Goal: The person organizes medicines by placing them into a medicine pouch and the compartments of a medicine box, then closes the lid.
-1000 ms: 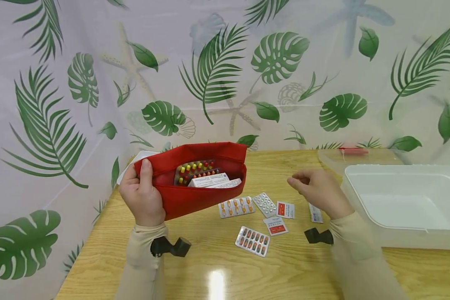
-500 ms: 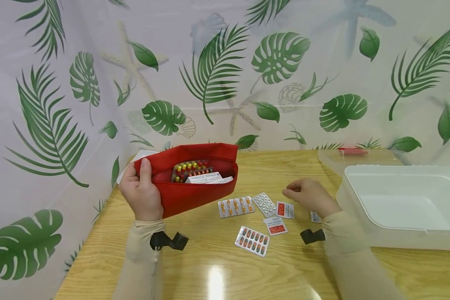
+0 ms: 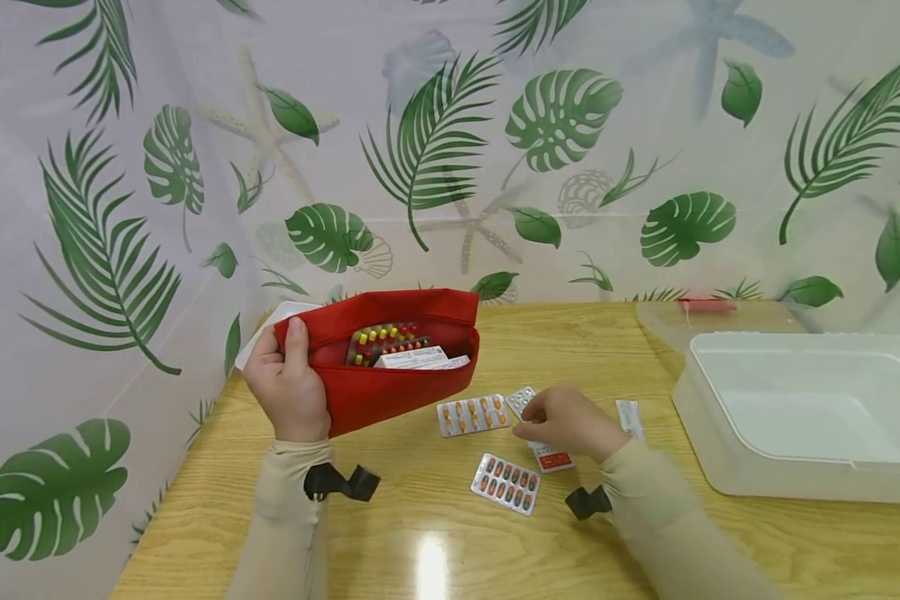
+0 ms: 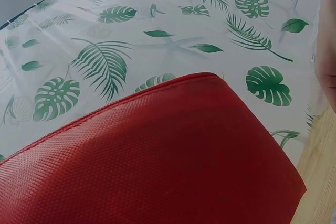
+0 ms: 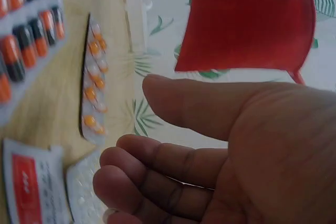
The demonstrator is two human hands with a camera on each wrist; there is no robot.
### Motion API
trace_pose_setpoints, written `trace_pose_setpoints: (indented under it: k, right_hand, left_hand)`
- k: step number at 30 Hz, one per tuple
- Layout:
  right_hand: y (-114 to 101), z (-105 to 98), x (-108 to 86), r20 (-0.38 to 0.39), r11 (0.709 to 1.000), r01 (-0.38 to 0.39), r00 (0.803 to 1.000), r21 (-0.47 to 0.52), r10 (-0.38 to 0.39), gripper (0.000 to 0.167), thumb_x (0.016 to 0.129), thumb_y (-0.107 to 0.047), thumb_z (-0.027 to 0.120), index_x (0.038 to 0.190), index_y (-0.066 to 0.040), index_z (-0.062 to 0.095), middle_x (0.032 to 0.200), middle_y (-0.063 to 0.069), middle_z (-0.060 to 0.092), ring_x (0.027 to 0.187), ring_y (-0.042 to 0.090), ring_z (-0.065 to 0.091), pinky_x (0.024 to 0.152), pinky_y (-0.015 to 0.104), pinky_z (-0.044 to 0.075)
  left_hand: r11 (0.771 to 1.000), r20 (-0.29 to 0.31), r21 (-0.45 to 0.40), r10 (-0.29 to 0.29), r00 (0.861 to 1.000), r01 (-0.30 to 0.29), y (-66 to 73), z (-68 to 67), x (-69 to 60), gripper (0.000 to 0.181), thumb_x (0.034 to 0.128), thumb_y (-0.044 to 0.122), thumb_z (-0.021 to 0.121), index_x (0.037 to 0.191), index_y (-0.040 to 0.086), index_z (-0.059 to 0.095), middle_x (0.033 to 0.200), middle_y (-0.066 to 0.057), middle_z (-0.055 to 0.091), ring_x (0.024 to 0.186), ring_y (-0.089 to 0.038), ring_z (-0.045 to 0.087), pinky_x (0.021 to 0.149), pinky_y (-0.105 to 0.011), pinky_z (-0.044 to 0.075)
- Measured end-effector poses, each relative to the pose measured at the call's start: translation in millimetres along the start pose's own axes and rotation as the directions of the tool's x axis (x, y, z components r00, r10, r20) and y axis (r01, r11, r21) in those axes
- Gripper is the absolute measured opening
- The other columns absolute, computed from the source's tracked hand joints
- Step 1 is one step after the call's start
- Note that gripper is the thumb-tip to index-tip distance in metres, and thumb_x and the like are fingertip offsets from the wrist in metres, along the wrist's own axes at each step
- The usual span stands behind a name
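Note:
My left hand grips the left end of a red zip pouch, thumb over its rim, above the table. Inside the pouch show capsule blister packs and white medicine boxes. My right hand hovers at the loose medicines, partly hiding a tablet blister pack and a red-and-white sachet. In the right wrist view its thumb stands apart from the loosely bent fingers, nothing between them. Nearby lie a blister of orange capsules and one of orange-and-black capsules.
A white plastic bin stands at the right, with a clear lid behind it. A small white packet lies left of the bin. Behind the left hand is a white object. A leaf-print sheet closes off the back.
My right hand has moved left and downward over the tablet blister and sachets, uncovering the small white packet near the bin. The red pouch has shifted slightly left, still in my left hand.

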State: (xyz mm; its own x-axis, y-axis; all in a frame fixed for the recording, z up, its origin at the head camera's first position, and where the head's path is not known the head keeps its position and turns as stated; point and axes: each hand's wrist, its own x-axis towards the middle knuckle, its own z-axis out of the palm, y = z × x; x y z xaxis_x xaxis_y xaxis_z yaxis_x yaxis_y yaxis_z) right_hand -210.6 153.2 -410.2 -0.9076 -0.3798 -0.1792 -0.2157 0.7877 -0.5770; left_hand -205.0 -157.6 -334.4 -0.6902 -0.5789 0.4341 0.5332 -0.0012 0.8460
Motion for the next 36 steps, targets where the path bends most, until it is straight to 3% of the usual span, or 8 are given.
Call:
trace_pose_setpoints:
  k: [4,11,21,31,36]
  right_hand:
    - [-9.6,11.8,-0.6,0.037,1.0,-0.001,0.999,0.005,0.001,0.02,0.085,-0.025,0.073,0.09,-0.006,0.073,0.079,-0.002,0.067,0.069,0.01,0.058,0.068,0.032,0.051]
    - [-17.5,33.0,0.6,0.096,0.999,0.032,0.995,-0.008,-0.031,0.014,0.082,-0.022,0.075,0.08,-0.01,0.069,0.07,-0.005,0.058,0.062,0.01,0.052,0.059,0.028,0.045]
    - [-25.2,55.7,-1.9,0.095,0.996,0.071,0.993,-0.053,-0.066,0.031,0.069,-0.024,0.083,0.085,-0.01,0.06,0.071,-0.004,0.054,0.064,0.012,0.051,0.057,0.029,0.043]
    - [-25.1,60.0,-4.3,0.124,0.996,0.08,0.989,-0.026,-0.076,0.025,0.071,-0.022,0.083,0.08,-0.009,0.063,0.066,-0.005,0.056,0.061,0.01,0.053,0.055,0.029,0.044]
    - [-24.0,60.0,-3.2,0.121,0.992,0.12,0.986,-0.033,-0.115,0.019,0.072,-0.018,0.081,0.081,-0.013,0.064,0.07,-0.003,0.055,0.065,0.012,0.05,0.058,0.031,0.042]
  left_hand:
    - [1.0,0.007,-0.001,-0.01,1.0,0.01,-0.9,-0.6,-2.0,0.029,0.0963,0.022,0.059,0.098,-0.006,0.068,0.09,-0.012,0.066,0.085,-0.025,0.061,0.071,-0.032,0.054]
    - [1.0,0.014,-0.007,-0.007,1.0,0.007,-2.6,-1.6,-4.5,0.031,0.0963,0.023,0.059,0.098,-0.006,0.068,0.091,-0.013,0.066,0.084,-0.025,0.061,0.07,-0.032,0.055]
    - [1.0,0.022,0.014,-0.009,1.0,0.009,-4.1,-2.7,-9.0,0.031,0.0965,0.025,0.058,0.1,-0.004,0.068,0.093,-0.012,0.067,0.085,-0.025,0.062,0.071,-0.032,0.055]
    - [1.0,0.024,0.01,0.001,1.0,-0.002,-5.3,-3.9,-12.9,0.031,0.0963,0.025,0.059,0.099,-0.004,0.068,0.091,-0.012,0.067,0.083,-0.025,0.062,0.07,-0.031,0.056]
    - [1.0,0.029,0.01,0.006,1.0,-0.007,-5.4,-3.9,-15.1,0.031,0.0965,0.025,0.058,0.101,-0.004,0.068,0.092,-0.013,0.068,0.083,-0.026,0.062,0.071,-0.032,0.056]
